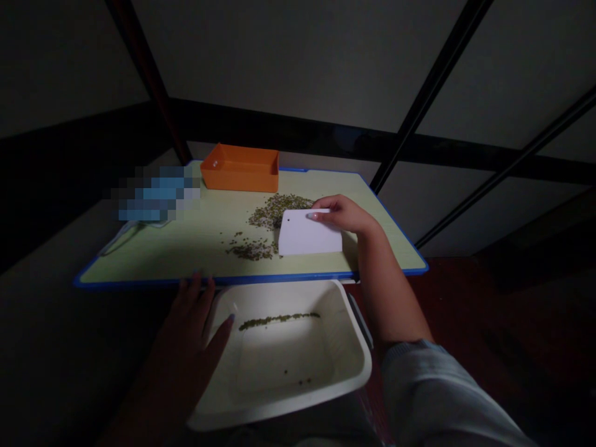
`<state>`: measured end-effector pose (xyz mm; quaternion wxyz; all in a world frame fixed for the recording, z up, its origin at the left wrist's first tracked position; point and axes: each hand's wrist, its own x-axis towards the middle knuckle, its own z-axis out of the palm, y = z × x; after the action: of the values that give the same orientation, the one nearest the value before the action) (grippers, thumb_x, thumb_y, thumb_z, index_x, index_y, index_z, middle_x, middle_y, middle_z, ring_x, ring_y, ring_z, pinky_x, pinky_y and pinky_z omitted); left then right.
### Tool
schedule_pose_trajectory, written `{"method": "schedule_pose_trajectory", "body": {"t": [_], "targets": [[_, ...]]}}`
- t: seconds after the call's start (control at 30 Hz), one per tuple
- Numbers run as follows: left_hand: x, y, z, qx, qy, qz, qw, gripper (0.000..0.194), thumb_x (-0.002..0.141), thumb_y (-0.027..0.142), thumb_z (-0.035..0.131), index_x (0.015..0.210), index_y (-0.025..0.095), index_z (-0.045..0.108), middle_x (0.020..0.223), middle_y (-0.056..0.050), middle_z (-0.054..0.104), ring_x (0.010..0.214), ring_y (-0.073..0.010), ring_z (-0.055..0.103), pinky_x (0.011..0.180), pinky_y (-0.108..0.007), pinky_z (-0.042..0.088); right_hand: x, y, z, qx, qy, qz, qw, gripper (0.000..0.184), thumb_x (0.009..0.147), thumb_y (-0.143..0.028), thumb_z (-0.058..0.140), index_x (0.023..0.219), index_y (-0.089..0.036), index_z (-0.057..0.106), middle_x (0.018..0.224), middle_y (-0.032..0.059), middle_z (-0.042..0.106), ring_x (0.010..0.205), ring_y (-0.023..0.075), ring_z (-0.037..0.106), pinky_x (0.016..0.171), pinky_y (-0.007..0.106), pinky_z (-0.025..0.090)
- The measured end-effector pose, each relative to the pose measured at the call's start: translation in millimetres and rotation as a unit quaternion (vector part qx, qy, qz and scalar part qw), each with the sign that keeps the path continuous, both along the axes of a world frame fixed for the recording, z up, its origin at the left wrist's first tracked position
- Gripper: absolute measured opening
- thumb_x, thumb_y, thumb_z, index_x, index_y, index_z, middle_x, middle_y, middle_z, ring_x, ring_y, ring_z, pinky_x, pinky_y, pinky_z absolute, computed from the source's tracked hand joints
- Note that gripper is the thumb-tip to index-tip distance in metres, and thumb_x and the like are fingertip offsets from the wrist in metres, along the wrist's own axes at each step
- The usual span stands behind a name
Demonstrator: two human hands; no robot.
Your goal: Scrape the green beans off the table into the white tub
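Observation:
My right hand (pixel 344 214) grips the top edge of a white plastic scraper (pixel 310 233) that stands on edge on the pale green table (pixel 186 242). Scattered green beans (pixel 274 208) lie just left of the scraper, with a smaller patch (pixel 249 249) nearer the front edge. My left hand (pixel 195 316) holds the left rim of a white square basin (pixel 298 372), thumb inside the rim, just below the table's front edge. A thin line of green beans (pixel 279 320) lies inside the basin, and a few loose ones rest on its bottom.
An orange rectangular tray (pixel 242 167) sits at the table's far left. A blurred blue-white object (pixel 156 192) and a thin cable lie at the left edge. Dark metal bars run behind and to the right. The blue table rim (pixel 261 277) borders the basin.

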<state>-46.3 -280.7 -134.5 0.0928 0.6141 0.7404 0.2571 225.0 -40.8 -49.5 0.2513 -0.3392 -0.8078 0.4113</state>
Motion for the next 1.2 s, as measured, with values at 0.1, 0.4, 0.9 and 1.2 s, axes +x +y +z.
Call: {"method": "schedule_pose_trajectory", "body": {"t": [0.1,0.4,0.9,1.2], "targets": [[0.0,-0.2,-0.2,-0.002,0.0,0.002,1.0,0.075,0.083,0.06,0.034,0.143,0.015,0.036,0.159,-0.011,0.023,0.148,-0.0293,0.014,0.12,-0.052,0.021,-0.2,-1.6,1.4,-0.004,-0.001,0.006,1.0,0.034,0.072,-0.047,0.067,0.079,-0.014,0.065,0.071,0.0009,0.06,0.065,0.0103,0.049,0.059,0.024,0.037],[0.3,-1.2,1.5,0.002,-0.01,-0.008,1.0,0.072,0.084,0.059,0.035,0.145,0.02,0.032,0.16,-0.008,0.02,0.148,-0.0271,0.013,0.121,-0.053,0.019,-0.9,-1.6,1.3,-0.014,-0.022,0.033,0.999,0.035,0.073,-0.048,0.067,0.081,-0.014,0.063,0.07,-0.0001,0.058,0.063,0.0096,0.048,0.057,0.023,0.036],[-3.0,-1.5,-0.8,-0.008,0.008,-0.011,1.0,0.071,0.086,0.058,0.033,0.146,0.021,0.028,0.161,-0.006,0.015,0.149,-0.0267,0.009,0.122,-0.053,0.016,-5.5,-0.4,-0.9,-0.024,-0.062,0.152,0.986,0.035,0.073,-0.047,0.068,0.07,-0.015,0.055,0.061,-0.0056,0.045,0.057,0.0068,0.039,0.053,0.02,0.029],[-1.7,1.2,0.2,-0.006,0.005,-0.005,1.0,0.074,0.085,0.06,0.033,0.145,0.018,0.031,0.16,-0.009,0.018,0.149,-0.0271,0.01,0.122,-0.051,0.017,-0.1,-4.6,5.3,-0.043,0.001,0.086,0.995,0.037,0.072,-0.05,0.068,0.076,-0.015,0.056,0.065,-0.0038,0.05,0.056,0.0074,0.043,0.053,0.022,0.032]]}}
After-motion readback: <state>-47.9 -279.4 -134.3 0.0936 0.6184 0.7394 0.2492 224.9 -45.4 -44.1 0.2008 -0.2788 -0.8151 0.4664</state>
